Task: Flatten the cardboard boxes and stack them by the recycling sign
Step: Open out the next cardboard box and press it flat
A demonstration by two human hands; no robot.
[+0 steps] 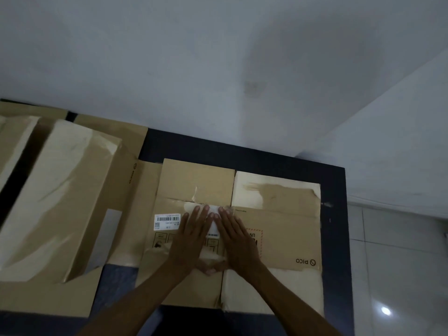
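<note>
Head view: the flattened cardboard box (232, 236) is lying on the dark table (335, 238), close to the table's right edge, with its flaps spread toward the wall and toward the person. The left hand (191, 235) and the right hand (236, 238) are pressing down side by side on the middle of the panel, both with fingers straight and palms flat, gripping nothing; the fingertips are resting over a white label (167, 221) area and a crease line. A second, larger cardboard box (58, 200) is sitting to the left, touching or slightly overlapping the pressed one, and its raised panels are suggesting that it is not yet fully flat. No recycling sign is appearing in this view, so the stacking place cannot be judged. Probable faults from here: the creased panel is likely to be springing back once pressure is released, because the torn tape residue and stiff folds are resisting. The right flap is lying near the table edge, so a sideways push may be sliding the sheet off toward the tiled floor (400, 263). Pressure concentrated at the centre is leaving the outer flaps unpressed, which may be making a later stack uneven. The neighbouring box, where the two meet, may be snagging the flaps during lifting.
</note>
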